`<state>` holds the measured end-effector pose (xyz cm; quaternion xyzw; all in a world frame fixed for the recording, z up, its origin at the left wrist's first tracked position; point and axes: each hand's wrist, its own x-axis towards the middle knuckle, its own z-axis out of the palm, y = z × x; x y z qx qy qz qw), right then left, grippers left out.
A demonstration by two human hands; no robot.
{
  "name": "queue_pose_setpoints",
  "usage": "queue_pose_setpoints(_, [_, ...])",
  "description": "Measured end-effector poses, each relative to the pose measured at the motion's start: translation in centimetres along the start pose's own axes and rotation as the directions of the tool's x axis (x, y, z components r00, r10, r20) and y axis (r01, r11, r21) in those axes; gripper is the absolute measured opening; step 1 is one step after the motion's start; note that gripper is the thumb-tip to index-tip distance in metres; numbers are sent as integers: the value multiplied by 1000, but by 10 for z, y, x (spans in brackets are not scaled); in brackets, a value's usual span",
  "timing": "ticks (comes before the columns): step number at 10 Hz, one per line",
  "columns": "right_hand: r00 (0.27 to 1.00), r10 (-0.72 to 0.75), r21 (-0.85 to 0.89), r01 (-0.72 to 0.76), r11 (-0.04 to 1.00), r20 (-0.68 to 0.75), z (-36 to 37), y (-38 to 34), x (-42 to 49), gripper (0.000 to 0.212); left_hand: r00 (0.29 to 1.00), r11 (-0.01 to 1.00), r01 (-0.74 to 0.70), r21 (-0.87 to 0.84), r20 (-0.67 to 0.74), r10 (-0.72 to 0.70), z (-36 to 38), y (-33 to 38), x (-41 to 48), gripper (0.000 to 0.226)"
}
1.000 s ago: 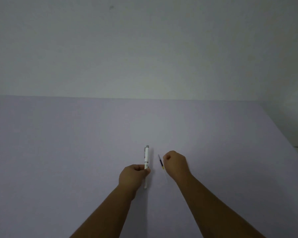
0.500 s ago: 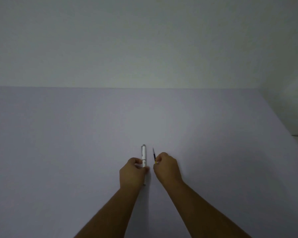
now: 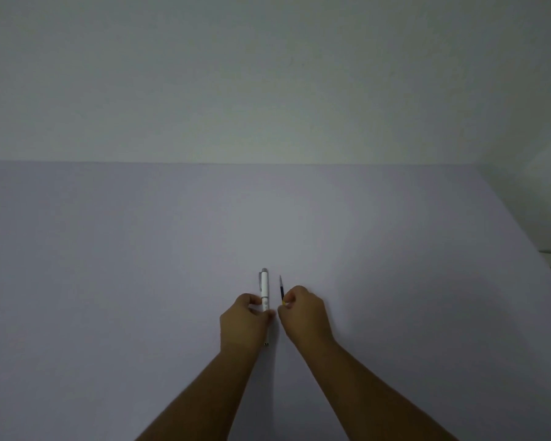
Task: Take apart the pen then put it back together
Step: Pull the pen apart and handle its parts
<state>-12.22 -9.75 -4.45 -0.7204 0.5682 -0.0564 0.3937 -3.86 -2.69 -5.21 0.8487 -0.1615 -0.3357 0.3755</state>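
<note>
White pen barrel (image 3: 265,291) with grey cap end; dark refill (image 3: 281,288), yellow collar; pale lilac table (image 3: 140,265); off-white wall (image 3: 268,74).

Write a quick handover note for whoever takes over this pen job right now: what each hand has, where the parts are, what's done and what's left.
Left hand: closed around the white pen body, held roughly upright over the table, clip end away from the person.
Right hand: pinching the thin dark refill, beside the body, not touching it.
Done: the refill is out of the body, so the pen is apart. Any other loose parts cannot be seen.
Left: feed the refill back into the body and close the pen up.
</note>
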Motion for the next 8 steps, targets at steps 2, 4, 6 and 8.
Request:
queue_pose_setpoints(2, [1000,-5,9,5,1000,-2,2,1,-2,9,1000,1000,-5,18,-16,5,-1,-1,0,30])
queue_pose_setpoints(4, [1000,-13,2,13,1000,-8,2,3,-4,11,1000,1000,-2,18,-20,3,-3,-2,0,33])
queue_pose_setpoints(6, [1000,-6,11,6,1000,-14,1,4,-6,10,1000,999,-7,41,-29,8,-3,-2,0,36])
queue_pose_setpoints(8, [999,2,38,0,999,-49,-7,3,-7,15,997,997,-16,73,-75,22,-10,4,-3,29])
